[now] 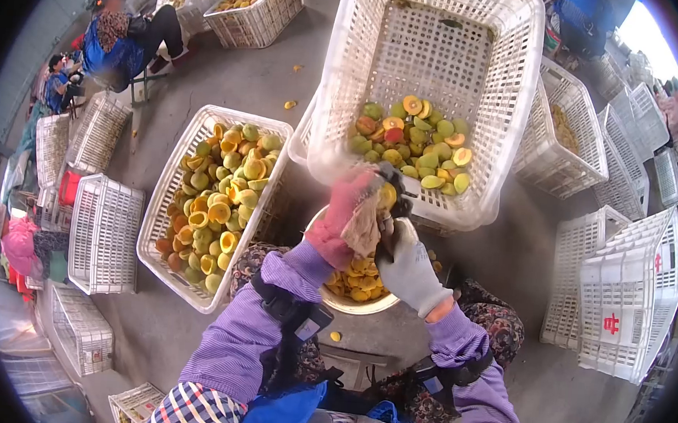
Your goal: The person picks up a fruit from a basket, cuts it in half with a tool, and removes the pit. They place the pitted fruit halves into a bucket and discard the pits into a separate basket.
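A: Where is the small, rounded yellow fruit piece (388, 196) held?
B: In the grasping fingers of the pink-gloved left hand (342, 218); the white-gloved right hand (412, 267) is set just beside — its grip cannot be told; long axis blurred.
A: And counted?
B: One piece; two hands; one round white plastic bucket (360, 308) beneath.
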A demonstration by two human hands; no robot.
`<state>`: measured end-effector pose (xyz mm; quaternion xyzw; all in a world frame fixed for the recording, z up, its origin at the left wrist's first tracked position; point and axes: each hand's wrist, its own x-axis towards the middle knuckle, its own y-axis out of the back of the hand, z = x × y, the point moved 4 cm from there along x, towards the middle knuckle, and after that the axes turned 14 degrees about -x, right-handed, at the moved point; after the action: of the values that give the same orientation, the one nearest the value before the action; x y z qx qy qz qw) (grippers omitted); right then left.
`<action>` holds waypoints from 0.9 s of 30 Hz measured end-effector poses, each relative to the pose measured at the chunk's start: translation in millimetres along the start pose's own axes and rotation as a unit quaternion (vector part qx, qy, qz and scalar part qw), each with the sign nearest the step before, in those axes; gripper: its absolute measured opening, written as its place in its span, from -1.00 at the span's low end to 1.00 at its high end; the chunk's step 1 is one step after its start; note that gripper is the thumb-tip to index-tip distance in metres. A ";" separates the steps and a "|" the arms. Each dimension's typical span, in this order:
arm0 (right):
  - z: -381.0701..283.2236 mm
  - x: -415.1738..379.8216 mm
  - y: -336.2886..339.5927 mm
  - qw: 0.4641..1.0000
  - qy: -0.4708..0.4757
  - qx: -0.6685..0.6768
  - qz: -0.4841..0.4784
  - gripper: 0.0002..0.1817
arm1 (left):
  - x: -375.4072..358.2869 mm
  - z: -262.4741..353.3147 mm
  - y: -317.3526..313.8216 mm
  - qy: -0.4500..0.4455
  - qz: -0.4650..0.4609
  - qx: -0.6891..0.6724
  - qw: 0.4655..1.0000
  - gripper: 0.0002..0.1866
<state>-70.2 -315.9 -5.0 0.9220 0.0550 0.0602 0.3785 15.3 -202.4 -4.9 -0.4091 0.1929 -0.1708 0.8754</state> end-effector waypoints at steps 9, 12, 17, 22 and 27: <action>-14.8 -14.4 26.2 0.935 -0.109 0.268 -0.207 -0.83 | -14.1 20.0 -28.3 0.086 -0.228 -0.054 0.968 -0.78; -21.4 -14.2 24.8 0.904 -0.126 0.326 -0.248 -0.91 | -18.0 25.0 -29.1 -0.244 -0.233 0.331 0.881 -0.77; -23.5 -7.0 22.5 0.907 -0.143 0.304 -0.253 -0.86 | -29.8 21.1 -38.5 -0.211 -0.115 0.322 0.916 -0.70; -20.9 -6.7 23.9 0.889 -0.146 0.308 -0.305 -0.85 | -11.1 -4.1 -9.3 0.045 -0.141 -0.155 0.977 -0.72; -12.8 -5.2 4.5 0.960 -0.070 0.201 -0.181 -0.65 | -9.9 -14.8 33.0 -0.063 -0.025 0.055 0.996 -0.64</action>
<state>-77.0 -311.0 6.8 0.9556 0.2055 -0.0861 0.1927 4.3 -187.5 -37.6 -0.3746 0.1171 -0.1773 0.9025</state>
